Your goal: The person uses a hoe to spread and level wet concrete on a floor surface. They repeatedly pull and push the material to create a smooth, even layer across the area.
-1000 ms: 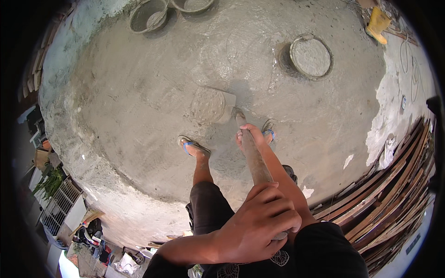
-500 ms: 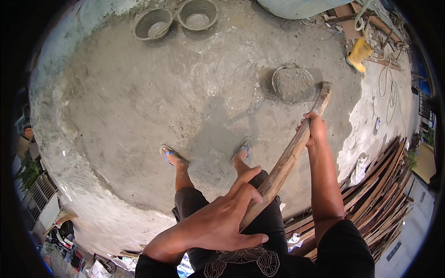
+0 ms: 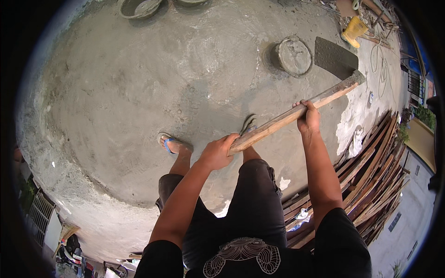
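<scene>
A hoe with a long wooden handle (image 3: 292, 116) and a broad, mortar-coated blade (image 3: 337, 58) slants across in front of me. My left hand (image 3: 218, 152) is closed round the handle's near end. Farther up, my right hand (image 3: 309, 118) grips the handle, fingers wrapped about it. The blade hangs just to the right of a round bucket (image 3: 310, 65), which holds grey wet mortar and has a smeared rim. Underneath lies a floor (image 3: 125, 102) coated in wet grey mortar.
Two mortar-smeared basins (image 3: 134, 16) stand at the far left, partly cut off. A yellow boot (image 3: 354, 32) and a loose hose (image 3: 384, 69) lie at the far right. Stacked wooden planks (image 3: 371, 180) lie at the near right. My sandalled feet (image 3: 171, 142) stand on the mortar.
The hoe has swung right, and its blade now shows beside the bucket. My left hand, earlier spread over the handle, has closed round its end. The mortar in the bucket looks less heaped.
</scene>
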Demonstrator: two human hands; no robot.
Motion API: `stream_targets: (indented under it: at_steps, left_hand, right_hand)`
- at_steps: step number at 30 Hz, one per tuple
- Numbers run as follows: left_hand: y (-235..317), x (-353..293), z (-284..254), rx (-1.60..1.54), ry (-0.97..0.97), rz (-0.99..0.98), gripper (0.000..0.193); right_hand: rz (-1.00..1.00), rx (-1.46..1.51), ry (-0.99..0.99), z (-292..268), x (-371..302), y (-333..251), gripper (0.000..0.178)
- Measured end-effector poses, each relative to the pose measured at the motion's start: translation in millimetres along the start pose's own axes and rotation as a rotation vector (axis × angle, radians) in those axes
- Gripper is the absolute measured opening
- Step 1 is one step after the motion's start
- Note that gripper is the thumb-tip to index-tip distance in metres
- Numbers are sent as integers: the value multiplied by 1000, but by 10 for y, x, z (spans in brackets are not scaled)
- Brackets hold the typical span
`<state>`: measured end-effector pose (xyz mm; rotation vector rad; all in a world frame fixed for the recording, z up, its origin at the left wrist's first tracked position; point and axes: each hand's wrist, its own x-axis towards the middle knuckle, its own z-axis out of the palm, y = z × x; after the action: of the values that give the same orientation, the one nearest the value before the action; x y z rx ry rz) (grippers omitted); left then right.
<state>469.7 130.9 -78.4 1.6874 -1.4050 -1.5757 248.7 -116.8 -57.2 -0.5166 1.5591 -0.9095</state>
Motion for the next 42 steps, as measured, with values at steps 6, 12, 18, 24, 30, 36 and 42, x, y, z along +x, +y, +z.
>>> stream_targets:
  at_steps: [6,12,18,24,30,36,42]
  left_hand:
    - [741,-1053,-431,-126,-334,96,82]
    - [683,-1189,-362,-250,-699,23,86]
    - [477,-925,319,-795,-904,179,90]
    - [419,-856,1667,-756,-693,365,72]
    - [96,-780,2593,-627,-745,433,52]
    - [-69,-664,3005,-677,-849,261,40]
    - [271,-1060,2771,-635,-837,453,34]
  right_hand:
    - [77,143,257,-419,-1059,28,8]
    - [246,220,453,-1351,-1482,848,8]
    - [456,217,642,-2535,-1429,1549,10]
    - [611,230,680,-3848,-1326,2427,11]
    - [713,203,765,-4620,-1586,3222,13]
    - [738,308,736,-4966,-1642,4002,12]
    - [891,470,424,-4674,-1834,4019,15]
